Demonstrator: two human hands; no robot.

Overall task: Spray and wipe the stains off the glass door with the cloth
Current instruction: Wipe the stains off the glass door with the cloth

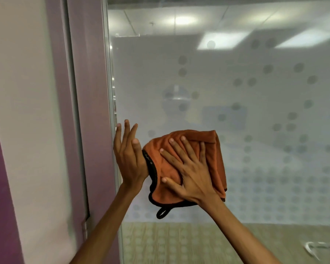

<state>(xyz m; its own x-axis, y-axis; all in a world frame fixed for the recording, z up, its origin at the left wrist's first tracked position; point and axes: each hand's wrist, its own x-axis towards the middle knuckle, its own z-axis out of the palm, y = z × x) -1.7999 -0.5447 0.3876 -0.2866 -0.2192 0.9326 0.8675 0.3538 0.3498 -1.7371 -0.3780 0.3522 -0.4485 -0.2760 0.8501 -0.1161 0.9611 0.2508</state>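
A frosted glass door (236,88) with a pattern of grey dots fills the right of the view. An orange cloth (213,155) with a black edge and a black hanging loop lies flat against the glass. My right hand (189,168) presses on the cloth with spread, straight fingers. My left hand (128,155) is upright just left of the cloth, at the door's left edge, with straight fingers and its palm touching the cloth's black edge. No spray bottle is in view.
A mauve door frame (88,111) runs down the left of the glass, with a white and purple wall (23,130) beyond it. Below the frosted band, wood-look floor (179,242) shows through the clear glass.
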